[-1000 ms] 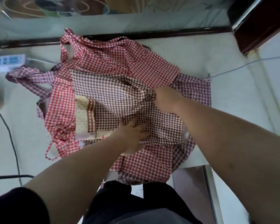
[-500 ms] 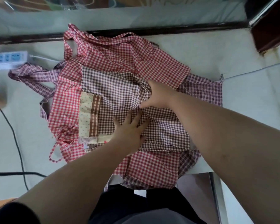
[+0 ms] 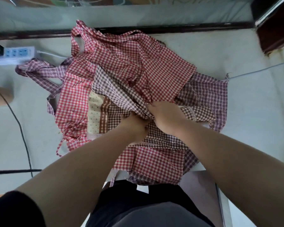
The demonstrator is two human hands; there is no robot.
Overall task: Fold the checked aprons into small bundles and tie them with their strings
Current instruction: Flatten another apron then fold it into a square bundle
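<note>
A heap of checked aprons lies on the pale table (image 3: 236, 112). On top is a brown checked apron (image 3: 115, 89) with a cream dotted pocket panel (image 3: 95, 115). Under it spread a red checked apron (image 3: 154, 63) and a purple checked apron (image 3: 208, 92). My right hand (image 3: 164, 115) is closed on a gathered bunch of the brown apron's cloth at the heap's middle. My left hand (image 3: 134, 126) sits just left of it, fingers tucked under the same bunched cloth. Red strings (image 3: 62, 145) trail off the heap's lower left.
A white power strip (image 3: 16, 54) lies at the far left with a black cable (image 3: 20, 128) running down the table. A thin grey cable (image 3: 261, 69) crosses at right. A dark wooden rail (image 3: 203, 26) borders the far edge. My dark clothing fills the bottom.
My right hand has gone from lying on the brown apron to gripping a bunch of it nearer me. My left hand has moved from flat on the cloth to under the bunch.
</note>
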